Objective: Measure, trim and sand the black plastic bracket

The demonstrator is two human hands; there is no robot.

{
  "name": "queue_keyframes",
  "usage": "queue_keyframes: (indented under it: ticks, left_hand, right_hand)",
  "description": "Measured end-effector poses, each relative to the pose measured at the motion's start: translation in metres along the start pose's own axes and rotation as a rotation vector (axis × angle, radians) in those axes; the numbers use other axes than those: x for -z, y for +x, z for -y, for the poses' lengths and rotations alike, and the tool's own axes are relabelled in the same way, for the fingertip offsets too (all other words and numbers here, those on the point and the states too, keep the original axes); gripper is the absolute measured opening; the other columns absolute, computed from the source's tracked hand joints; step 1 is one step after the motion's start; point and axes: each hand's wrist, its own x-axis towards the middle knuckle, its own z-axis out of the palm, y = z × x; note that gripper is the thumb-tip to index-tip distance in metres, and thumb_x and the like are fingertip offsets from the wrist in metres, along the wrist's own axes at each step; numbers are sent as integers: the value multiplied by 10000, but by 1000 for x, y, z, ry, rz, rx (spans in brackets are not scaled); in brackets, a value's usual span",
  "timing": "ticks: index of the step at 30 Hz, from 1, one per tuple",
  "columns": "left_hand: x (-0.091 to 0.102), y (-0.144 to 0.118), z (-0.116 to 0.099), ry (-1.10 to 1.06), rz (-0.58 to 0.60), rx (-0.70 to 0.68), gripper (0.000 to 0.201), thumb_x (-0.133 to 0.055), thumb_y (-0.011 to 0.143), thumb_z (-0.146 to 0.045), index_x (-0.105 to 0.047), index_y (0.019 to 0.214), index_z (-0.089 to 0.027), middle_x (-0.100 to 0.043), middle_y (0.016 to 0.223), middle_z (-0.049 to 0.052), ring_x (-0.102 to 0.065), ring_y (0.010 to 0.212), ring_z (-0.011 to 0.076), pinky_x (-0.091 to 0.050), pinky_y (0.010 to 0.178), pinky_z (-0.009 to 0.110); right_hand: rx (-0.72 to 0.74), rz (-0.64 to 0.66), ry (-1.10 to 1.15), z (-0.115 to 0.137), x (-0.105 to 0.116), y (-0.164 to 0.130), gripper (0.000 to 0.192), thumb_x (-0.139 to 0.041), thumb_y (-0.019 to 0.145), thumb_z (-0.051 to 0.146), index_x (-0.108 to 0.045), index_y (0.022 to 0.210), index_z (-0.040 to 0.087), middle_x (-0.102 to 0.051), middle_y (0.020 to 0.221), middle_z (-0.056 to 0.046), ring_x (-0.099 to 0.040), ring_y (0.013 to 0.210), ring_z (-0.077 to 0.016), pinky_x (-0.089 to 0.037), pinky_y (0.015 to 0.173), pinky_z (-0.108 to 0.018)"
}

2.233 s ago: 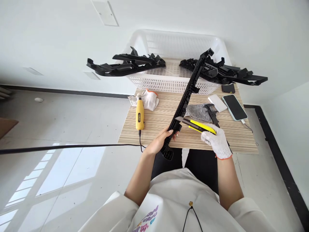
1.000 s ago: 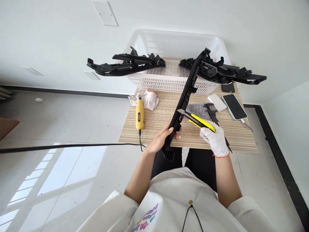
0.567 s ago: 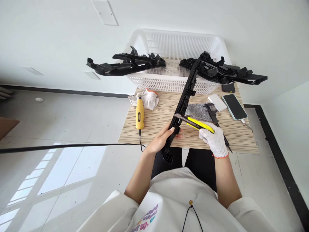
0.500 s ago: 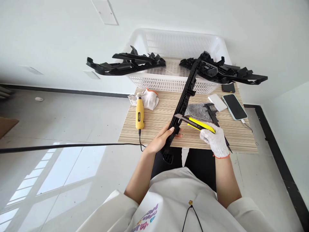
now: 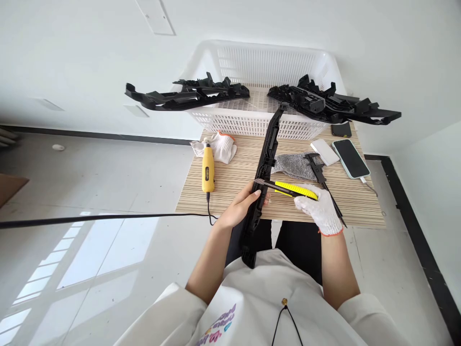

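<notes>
**A:** Which way is the long black plastic rail [image 5: 265, 161] lying?

**B:** It is running near to far. Its near end is sitting low, close to the person's white shirt [image 5: 273, 298], and its far end is pointing up toward the white basket [image 5: 252, 126], leaning slightly right. It is hanging above the near edge of the striped mat [image 5: 237, 180].

**A:** And the hands?

**B:** The left hand [image 5: 240, 207], bare, is wrapping its fingers around the rail's lower middle, thumb on top. The right hand [image 5: 319, 211], in a white knit glove, is closing its fingers round the yellow utility knife [image 5: 290, 189]. The knife is lying crosswise, its dark blade tip touching the rail just above the left thumb.

**A:** What is sitting around them?

**B:** Left of the rail, a yellow corded tool [image 5: 208, 168] is lying lengthwise on the mat, with a crumpled white glove [image 5: 220, 145] just beyond it. To the right, a grey fuzzy cloth [image 5: 293, 164] is lying beside the rail, a black caliper [image 5: 322, 175] is crossing its edge, and a white slab [image 5: 324, 152] and a dark-screened phone [image 5: 350, 158] are lying farther right.

**A:** Farthest away?

**B:** The basket, a slotted lattice, is carrying two bundles of ribbed black mouldings, the left bundle [image 5: 187, 95] and the right bundle [image 5: 334, 106], both overhanging its rim sideways.
</notes>
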Motion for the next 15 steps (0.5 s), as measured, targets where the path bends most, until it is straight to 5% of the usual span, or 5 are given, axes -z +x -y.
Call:
queue_keyframes:
  ticks: [4, 10, 15]
  left_hand:
    - [-3, 2, 1, -32, -11, -34, 387, -643, 942, -442, -598, 1254, -216, -692, 1148, 69, -705, 885, 163, -568, 854, 322]
    - [-24, 7, 3, -108, -203, -141, 470, -575, 972, -499, -536, 1374, -259, -705, 1152, 66, -667, 786, 117, -542, 715, 245]
    - [-31, 5, 5, -83, -187, -102, 487, -573, 972, -500, -545, 1391, -253, -703, 1220, 90, -690, 922, 164, -556, 758, 267]
  right_hand:
    - [22, -26, 48, -2, -1, 0, 455, -786, 684, 306, -749, 1104, 134, -627, 587, 18, -521, 500, -97, -395, 457, -207]
    - [40, -56, 61, -3, -1, 2, 458, -793, 684, 319, -746, 1103, 140, -633, 600, 13, -532, 511, -101, -381, 446, -200]
    - [18, -24, 68, -1, 0, 2, 445, -783, 676, 295, -744, 1089, 131, -601, 556, 28, -478, 467, -81, -337, 418, -188]
